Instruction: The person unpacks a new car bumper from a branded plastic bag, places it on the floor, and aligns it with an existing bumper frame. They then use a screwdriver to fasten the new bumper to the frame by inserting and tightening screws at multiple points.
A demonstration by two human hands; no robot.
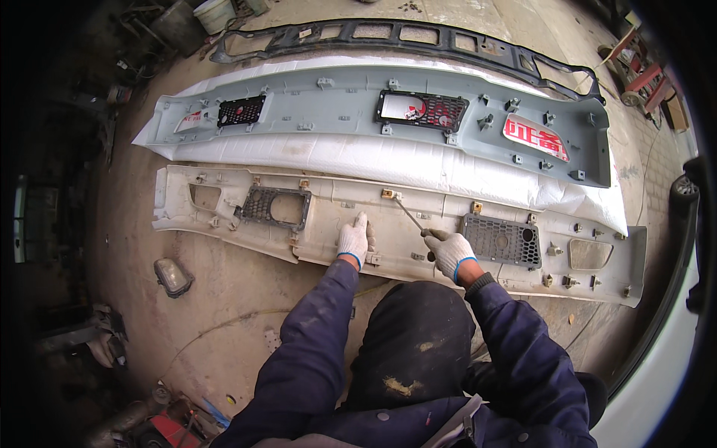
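Note:
A worn off-white bumper panel (pixel 328 216) lies with its ribbed inner side up in front of me. My left hand (pixel 355 240), in a white knit glove with a blue cuff, rests on its middle with fingers stretched out. My right hand (pixel 450 252), gloved alike, is closed round a screwdriver (pixel 409 214); its handle is mostly hidden by the fingers. The thin shaft slants up and left, its tip beside a brownish metal clip (pixel 388 194) on the panel's far edge; I cannot tell whether they touch. Black mesh grilles (pixel 502 240) sit in the panel left and right of my hands.
Beyond lies a grey-green bumper panel (pixel 314 108) on white foam sheeting (pixel 314 157), then a long black frame (pixel 373 33). A lamp (pixel 173 276) lies on the floor at left. A pale vehicle body (pixel 657 373) borders the right; a red wheeled stand (pixel 648 82) is far right.

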